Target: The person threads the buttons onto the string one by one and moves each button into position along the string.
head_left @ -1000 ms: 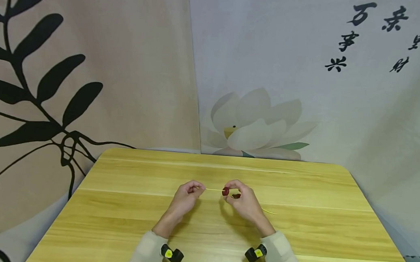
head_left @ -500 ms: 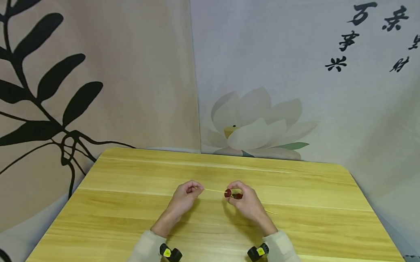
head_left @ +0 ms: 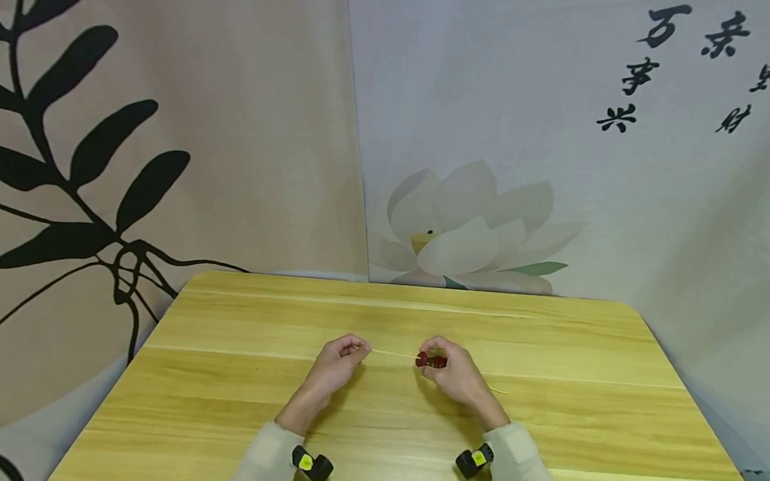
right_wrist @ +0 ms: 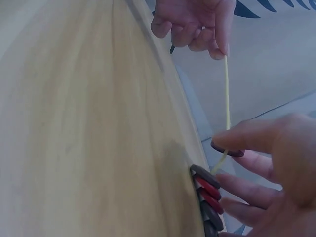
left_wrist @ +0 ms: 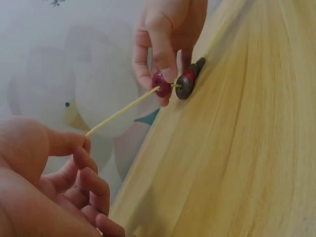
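My left hand [head_left: 337,364] pinches a yellow string [head_left: 393,354] between thumb and index finger, and the string runs taut to the right. With thumb and fingertips, my right hand [head_left: 458,372] pinches a dark red button [left_wrist: 158,81] threaded on that string. Just beyond it, several brown and red buttons [right_wrist: 209,193] sit stacked along the same string, below the right palm in the right wrist view. A short bend of string shows between the pinched button and the stack. The tail of the string [head_left: 498,391] emerges to the right of my right wrist.
The wooden table [head_left: 370,448] lies under both hands, its far edge against a cloth backdrop [head_left: 266,113] printed with leaves, a lotus and characters. A black camera [head_left: 318,469] is strapped at the left wrist, another camera [head_left: 470,462] at the right.
My right hand has shifted slightly right and toward me with the button, which now sits closer to the stack. My left hand has moved slightly left, so more string stretches between the hands.
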`<state>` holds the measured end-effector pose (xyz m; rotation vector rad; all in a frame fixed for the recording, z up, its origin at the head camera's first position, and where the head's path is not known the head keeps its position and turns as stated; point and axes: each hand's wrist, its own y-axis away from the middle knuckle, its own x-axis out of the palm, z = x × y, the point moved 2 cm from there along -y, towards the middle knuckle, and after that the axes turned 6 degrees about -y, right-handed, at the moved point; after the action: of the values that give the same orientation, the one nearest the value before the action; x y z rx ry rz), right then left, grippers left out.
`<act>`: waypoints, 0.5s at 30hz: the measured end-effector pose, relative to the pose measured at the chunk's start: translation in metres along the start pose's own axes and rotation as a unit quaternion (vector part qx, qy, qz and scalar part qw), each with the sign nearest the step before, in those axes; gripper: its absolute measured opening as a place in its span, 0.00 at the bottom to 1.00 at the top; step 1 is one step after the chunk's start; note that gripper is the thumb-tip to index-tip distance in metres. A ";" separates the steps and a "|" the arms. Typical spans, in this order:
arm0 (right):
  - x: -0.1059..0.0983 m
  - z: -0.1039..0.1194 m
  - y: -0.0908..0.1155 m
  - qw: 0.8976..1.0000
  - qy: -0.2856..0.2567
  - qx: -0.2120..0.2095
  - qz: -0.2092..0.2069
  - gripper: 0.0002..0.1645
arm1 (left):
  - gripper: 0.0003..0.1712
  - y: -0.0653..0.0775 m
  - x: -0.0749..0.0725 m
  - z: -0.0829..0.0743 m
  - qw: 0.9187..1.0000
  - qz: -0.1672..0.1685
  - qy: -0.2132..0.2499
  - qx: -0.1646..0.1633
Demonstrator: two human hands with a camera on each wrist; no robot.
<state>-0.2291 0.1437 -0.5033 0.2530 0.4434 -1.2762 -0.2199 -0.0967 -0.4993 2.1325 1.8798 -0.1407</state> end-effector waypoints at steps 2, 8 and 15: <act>0.001 -0.002 0.000 1.000 0.007 0.004 0.002 0.15 | 0.15 0.000 0.000 0.002 1.000 0.002 -0.002 -0.008; 0.001 -0.006 0.000 1.000 0.017 0.006 0.015 0.15 | 0.15 0.000 0.000 0.007 0.999 0.011 -0.013 -0.027; -0.003 -0.005 -0.004 0.999 0.018 0.024 0.023 0.14 | 0.14 -0.006 0.000 0.013 0.998 0.035 -0.006 -0.047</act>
<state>-0.2344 0.1471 -0.5065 0.3252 0.4364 -1.2398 -0.2243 -0.0998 -0.5121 2.1260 1.7673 -0.0477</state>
